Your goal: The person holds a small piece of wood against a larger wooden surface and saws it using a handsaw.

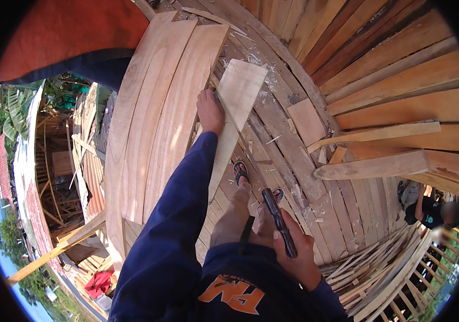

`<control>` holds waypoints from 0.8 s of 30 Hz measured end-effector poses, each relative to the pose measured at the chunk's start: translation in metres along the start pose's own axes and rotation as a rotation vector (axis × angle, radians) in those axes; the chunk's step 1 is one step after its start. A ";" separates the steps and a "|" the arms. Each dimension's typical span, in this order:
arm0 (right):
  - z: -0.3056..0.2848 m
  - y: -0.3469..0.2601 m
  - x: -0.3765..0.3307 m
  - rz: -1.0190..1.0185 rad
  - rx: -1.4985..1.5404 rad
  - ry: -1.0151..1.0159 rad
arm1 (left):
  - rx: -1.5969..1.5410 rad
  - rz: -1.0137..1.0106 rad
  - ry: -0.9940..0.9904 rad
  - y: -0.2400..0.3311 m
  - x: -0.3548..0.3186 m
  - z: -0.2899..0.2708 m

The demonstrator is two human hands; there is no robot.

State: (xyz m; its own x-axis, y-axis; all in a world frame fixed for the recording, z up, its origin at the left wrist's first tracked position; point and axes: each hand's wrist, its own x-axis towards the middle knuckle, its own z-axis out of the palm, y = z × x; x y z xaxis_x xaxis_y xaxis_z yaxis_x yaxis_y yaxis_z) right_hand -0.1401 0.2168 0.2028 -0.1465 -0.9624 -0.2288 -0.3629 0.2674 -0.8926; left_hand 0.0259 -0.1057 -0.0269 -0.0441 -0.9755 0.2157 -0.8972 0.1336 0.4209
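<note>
Dark rod-shaped tool [280, 221]: grips it firmly in right hand [297, 250], lower right of wide boards [151, 121]; rests left hand [210, 111] at their right edge, cannot tell if gripping.

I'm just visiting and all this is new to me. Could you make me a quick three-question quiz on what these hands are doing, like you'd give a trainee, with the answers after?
1. Which hand grips the dark rod-shaped object?
2. True or false: the left hand is at the edge of the wide wooden boards.
3. What colour is the left sleeve?
A) bright red
B) white
C) dark blue

Key:
1. The right hand.
2. True.
3. C.
</note>
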 end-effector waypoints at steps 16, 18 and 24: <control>-0.009 -0.005 -0.007 0.027 -0.101 -0.039 | 0.203 0.085 -0.114 -0.014 -0.040 -0.007; -0.008 -0.007 -0.001 0.010 -0.113 -0.037 | 0.195 0.087 -0.116 -0.013 -0.041 -0.008; -0.005 -0.011 0.007 0.077 -0.067 -0.023 | 0.175 0.063 -0.122 -0.012 -0.042 -0.011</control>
State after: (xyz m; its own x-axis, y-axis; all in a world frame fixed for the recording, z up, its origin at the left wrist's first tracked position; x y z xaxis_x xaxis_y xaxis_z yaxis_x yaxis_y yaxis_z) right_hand -0.1417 0.2074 0.2127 -0.1556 -0.9394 -0.3054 -0.4119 0.3427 -0.8443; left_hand 0.0436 -0.0648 -0.0310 -0.1455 -0.9816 0.1236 -0.9533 0.1726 0.2480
